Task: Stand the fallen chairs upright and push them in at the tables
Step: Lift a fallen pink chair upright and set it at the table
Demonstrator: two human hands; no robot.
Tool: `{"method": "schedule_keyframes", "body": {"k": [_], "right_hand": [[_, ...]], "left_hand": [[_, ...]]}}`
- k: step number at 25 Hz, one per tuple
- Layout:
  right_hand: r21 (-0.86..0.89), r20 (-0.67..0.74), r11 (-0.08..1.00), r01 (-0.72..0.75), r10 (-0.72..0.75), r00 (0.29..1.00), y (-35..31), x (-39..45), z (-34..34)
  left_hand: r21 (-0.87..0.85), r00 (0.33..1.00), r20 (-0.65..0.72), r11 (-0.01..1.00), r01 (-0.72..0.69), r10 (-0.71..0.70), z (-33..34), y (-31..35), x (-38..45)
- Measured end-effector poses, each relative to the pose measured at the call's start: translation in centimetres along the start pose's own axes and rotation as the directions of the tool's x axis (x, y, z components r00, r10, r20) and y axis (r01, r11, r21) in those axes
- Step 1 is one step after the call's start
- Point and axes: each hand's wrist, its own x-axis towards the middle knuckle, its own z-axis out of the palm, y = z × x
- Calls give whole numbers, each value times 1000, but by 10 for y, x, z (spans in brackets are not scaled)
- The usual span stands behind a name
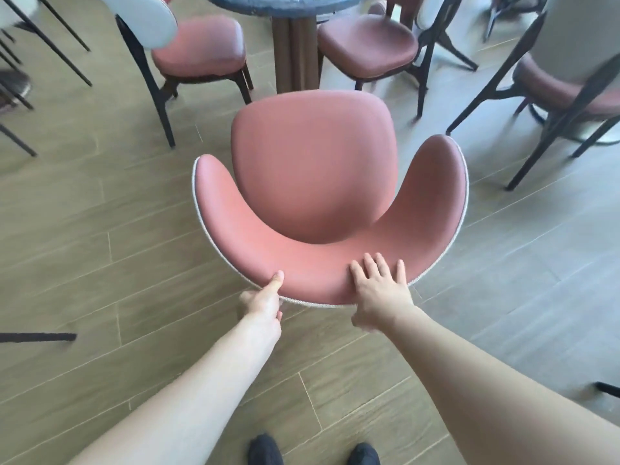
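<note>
A pink chair with a curved wrap-around backrest stands upright right in front of me, its seat facing the round dark table. My left hand grips the backrest's top edge at its rear left, thumb on the pink padding and fingers behind the white outer shell. My right hand lies over the rear of the backrest, fingers spread on the inner padding and thumb behind the rim. The chair's legs are hidden under the seat.
Two pink chairs stand at either side of the table's brown pedestal. Another chair with dark legs stands at the right, more dark legs at the left edge. My black shoes are on the wood-look floor.
</note>
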Motion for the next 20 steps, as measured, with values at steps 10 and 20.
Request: {"method": "schedule_keyframes", "body": {"k": [10,20], "right_hand": [[-167,-225,984,-56,17,974,4,125,-103],[-160,-280,982,-100,51,959,7,234,-181]], "left_hand": [[448,543,663,307,-839,515,21,86,10],[324,363,713,178,-929,600,60,171,51]]}}
